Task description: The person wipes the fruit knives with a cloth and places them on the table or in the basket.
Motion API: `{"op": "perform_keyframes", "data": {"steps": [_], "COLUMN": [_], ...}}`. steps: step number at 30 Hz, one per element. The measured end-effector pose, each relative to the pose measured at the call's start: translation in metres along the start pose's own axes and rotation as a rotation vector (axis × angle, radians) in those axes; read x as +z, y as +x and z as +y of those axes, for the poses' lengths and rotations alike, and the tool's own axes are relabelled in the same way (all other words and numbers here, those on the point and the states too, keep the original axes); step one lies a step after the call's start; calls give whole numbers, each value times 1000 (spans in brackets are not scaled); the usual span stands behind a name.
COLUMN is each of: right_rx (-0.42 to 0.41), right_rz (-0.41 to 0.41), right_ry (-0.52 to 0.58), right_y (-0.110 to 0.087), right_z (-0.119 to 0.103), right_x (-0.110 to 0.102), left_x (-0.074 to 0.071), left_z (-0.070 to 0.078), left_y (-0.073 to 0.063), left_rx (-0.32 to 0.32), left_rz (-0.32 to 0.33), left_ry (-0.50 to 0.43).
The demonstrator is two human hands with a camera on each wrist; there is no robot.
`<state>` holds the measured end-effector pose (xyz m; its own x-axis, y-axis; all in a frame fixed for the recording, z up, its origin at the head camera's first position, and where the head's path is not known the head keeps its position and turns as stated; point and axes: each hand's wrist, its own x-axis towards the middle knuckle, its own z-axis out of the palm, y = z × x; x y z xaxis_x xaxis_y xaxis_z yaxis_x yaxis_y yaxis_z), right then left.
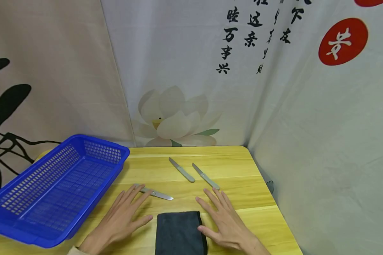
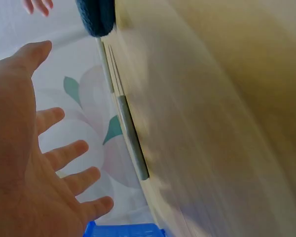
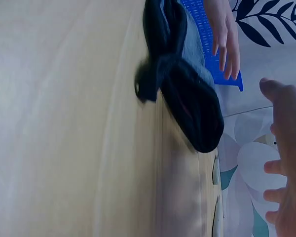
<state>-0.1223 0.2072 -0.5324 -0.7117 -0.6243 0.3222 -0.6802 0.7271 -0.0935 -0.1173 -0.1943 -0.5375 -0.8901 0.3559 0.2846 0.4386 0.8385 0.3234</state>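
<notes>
My left hand [image 1: 122,214] hovers over the table with fingers spread, its fingertips in front of a small knife [image 1: 159,194] whose handle they partly hide. To the right, my right hand [image 1: 225,223] is likewise spread, its thumb by the right edge of a folded dark grey cloth [image 1: 178,232]. Beyond its fingertips lies a second knife [image 1: 205,176] with a pale grey-green handle. A third knife [image 1: 182,170] rests a little left of that one, blade pointing away. In the right wrist view the cloth [image 3: 192,98] shows thick folded layers. Neither hand holds anything.
A blue plastic basket [image 1: 71,233] with mesh walls stands at the left of the wooden table [image 1: 242,166]. Printed fabric [image 1: 185,53] hangs behind the table and along its right side.
</notes>
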Motion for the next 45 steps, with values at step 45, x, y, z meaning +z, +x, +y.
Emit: {"op": "perform_keyframes", "data": {"steps": [45], "right_rx": [-2], "right_rz": [-178], "right_ry": [45], "right_y": [-1], "right_z": [-64], "right_x": [10], "left_x": [30], "left_z": [-24], "left_y": [39], "left_rx": [37], "left_rz": [71], "left_ry": [220]}}
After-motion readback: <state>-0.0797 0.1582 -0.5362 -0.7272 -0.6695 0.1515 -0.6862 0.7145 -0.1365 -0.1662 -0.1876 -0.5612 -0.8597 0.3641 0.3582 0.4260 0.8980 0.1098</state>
